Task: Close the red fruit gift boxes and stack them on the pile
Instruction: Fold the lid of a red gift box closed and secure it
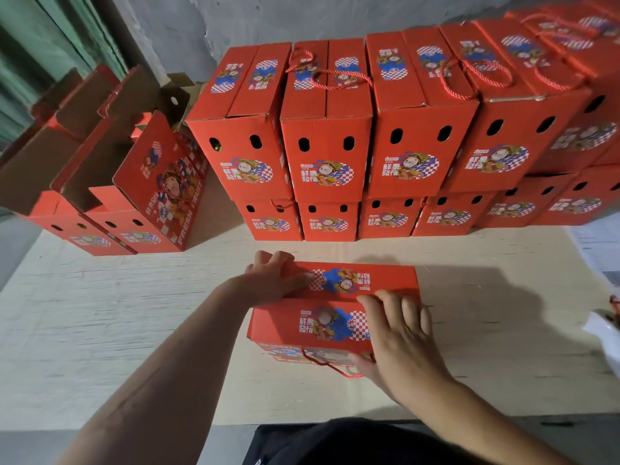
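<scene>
Here the pile (385,135) of shut red boxes stands two tiers high along the far edge of the desk (134,313), with open boxes (110,196) at its left. The box (335,307) I am closing sits near me, both top flaps down. My left hand (271,280) grips its far-left corner; my right hand (406,327) presses flat on the flaps, grip uncurled. If I lift before the flaps lock, they may spring up, and the rope handle (332,365) could snag. Contents are hidden.
</scene>
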The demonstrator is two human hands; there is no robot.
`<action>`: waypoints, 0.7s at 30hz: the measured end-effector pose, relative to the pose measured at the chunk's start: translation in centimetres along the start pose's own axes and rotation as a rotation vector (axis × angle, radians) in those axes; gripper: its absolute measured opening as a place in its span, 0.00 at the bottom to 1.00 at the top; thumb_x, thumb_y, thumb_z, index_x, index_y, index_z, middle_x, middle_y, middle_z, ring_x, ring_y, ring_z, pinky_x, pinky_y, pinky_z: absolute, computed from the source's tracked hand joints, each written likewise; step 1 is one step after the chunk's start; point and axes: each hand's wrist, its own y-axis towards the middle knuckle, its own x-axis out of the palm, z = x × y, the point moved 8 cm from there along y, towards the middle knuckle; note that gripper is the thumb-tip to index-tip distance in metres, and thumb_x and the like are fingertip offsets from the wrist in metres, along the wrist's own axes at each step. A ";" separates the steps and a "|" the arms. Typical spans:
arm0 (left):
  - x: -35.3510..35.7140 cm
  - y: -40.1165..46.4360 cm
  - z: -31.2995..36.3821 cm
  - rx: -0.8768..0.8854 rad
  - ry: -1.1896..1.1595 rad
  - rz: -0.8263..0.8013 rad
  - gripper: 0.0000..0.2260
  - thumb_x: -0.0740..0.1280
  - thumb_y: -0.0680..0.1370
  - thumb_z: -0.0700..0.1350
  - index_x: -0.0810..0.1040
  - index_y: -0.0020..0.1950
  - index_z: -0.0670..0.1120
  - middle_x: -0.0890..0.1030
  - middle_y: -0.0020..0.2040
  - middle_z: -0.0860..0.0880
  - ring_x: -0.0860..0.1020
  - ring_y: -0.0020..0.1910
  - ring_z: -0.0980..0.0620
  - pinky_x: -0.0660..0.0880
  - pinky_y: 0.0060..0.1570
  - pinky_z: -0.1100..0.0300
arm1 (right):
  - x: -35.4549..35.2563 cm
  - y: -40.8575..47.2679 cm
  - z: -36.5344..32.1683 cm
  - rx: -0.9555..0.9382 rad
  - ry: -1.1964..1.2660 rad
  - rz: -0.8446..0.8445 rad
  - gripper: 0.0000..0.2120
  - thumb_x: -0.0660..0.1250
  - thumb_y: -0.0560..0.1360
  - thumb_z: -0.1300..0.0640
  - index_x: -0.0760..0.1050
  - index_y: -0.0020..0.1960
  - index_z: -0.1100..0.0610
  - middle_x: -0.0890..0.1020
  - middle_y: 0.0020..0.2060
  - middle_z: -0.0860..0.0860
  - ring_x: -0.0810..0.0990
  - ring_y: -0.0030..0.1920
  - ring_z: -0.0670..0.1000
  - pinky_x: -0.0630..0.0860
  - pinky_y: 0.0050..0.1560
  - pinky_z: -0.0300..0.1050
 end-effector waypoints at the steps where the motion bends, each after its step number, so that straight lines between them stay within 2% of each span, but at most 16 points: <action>1: -0.1 0.0 0.0 0.001 0.009 -0.004 0.45 0.58 0.64 0.82 0.63 0.77 0.63 0.62 0.73 0.45 0.67 0.72 0.37 0.70 0.70 0.41 | 0.0 0.1 0.1 -0.001 0.001 -0.002 0.44 0.79 0.59 0.34 0.73 0.68 0.55 0.75 0.61 0.54 0.75 0.56 0.60 0.72 0.57 0.58; 4: 0.1 0.1 0.1 0.017 0.047 0.058 0.41 0.58 0.67 0.82 0.65 0.76 0.62 0.63 0.75 0.47 0.64 0.75 0.38 0.65 0.73 0.41 | 0.2 0.4 0.0 -0.019 -0.032 0.005 0.44 0.78 0.60 0.32 0.75 0.67 0.56 0.77 0.60 0.55 0.76 0.54 0.60 0.74 0.56 0.59; 7: -0.7 -0.4 0.8 0.112 0.065 0.327 0.32 0.60 0.75 0.76 0.74 0.72 0.60 0.68 0.73 0.51 0.64 0.74 0.42 0.60 0.73 0.43 | 0.5 0.6 0.0 -0.020 -0.056 0.024 0.46 0.77 0.58 0.29 0.75 0.66 0.57 0.77 0.58 0.55 0.75 0.53 0.60 0.71 0.56 0.60; 9: -1.3 -2.2 2.4 0.312 0.143 0.553 0.21 0.60 0.81 0.68 0.81 0.63 0.57 0.76 0.65 0.54 0.69 0.64 0.45 0.64 0.66 0.46 | 0.7 0.8 0.2 -0.020 -0.042 0.036 0.46 0.75 0.58 0.28 0.74 0.66 0.56 0.77 0.58 0.54 0.73 0.52 0.59 0.68 0.55 0.59; 10: -1.2 -3.2 3.3 0.418 0.200 0.618 0.19 0.58 0.82 0.65 0.82 0.57 0.55 0.79 0.57 0.54 0.73 0.57 0.45 0.67 0.59 0.48 | 0.8 1.0 0.4 -0.024 -0.029 0.033 0.46 0.74 0.59 0.26 0.73 0.66 0.55 0.76 0.58 0.53 0.73 0.52 0.58 0.67 0.55 0.58; 12: -0.2 -5.1 4.5 0.580 0.223 0.662 0.19 0.57 0.83 0.60 0.80 0.46 0.49 0.81 0.45 0.52 0.77 0.44 0.43 0.70 0.45 0.51 | 1.2 1.4 0.8 -0.038 0.000 0.014 0.45 0.70 0.60 0.23 0.73 0.65 0.53 0.75 0.57 0.50 0.73 0.52 0.56 0.66 0.55 0.57; 13: 0.3 -6.0 4.7 0.604 0.217 0.678 0.19 0.58 0.84 0.58 0.78 0.43 0.48 0.81 0.41 0.51 0.78 0.41 0.43 0.71 0.41 0.51 | 1.4 1.8 1.2 -0.053 0.015 0.002 0.45 0.68 0.59 0.21 0.73 0.64 0.52 0.74 0.57 0.49 0.73 0.52 0.56 0.66 0.55 0.56; 17: 1.1 -8.1 4.8 0.391 0.182 0.773 0.15 0.67 0.83 0.53 0.75 0.38 0.48 0.81 0.37 0.50 0.80 0.37 0.40 0.67 0.31 0.56 | 1.3 4.8 3.3 -0.225 0.023 -0.049 0.49 0.69 0.56 0.19 0.72 0.66 0.50 0.73 0.57 0.48 0.73 0.54 0.56 0.68 0.57 0.54; 19: 1.7 -8.5 5.4 0.276 0.214 0.729 0.16 0.64 0.83 0.56 0.77 0.42 0.48 0.83 0.40 0.48 0.82 0.40 0.39 0.69 0.32 0.55 | 1.2 6.5 4.8 -0.271 -0.007 -0.124 0.50 0.72 0.55 0.22 0.69 0.71 0.45 0.71 0.62 0.49 0.71 0.61 0.57 0.65 0.64 0.54; 21: 2.7 -7.7 6.0 0.207 0.303 0.597 0.19 0.56 0.85 0.61 0.77 0.49 0.48 0.85 0.46 0.47 0.83 0.47 0.38 0.73 0.38 0.53 | 1.5 7.1 7.0 -0.131 0.025 -0.212 0.54 0.78 0.59 0.32 0.58 0.79 0.35 0.60 0.76 0.52 0.59 0.74 0.61 0.56 0.74 0.59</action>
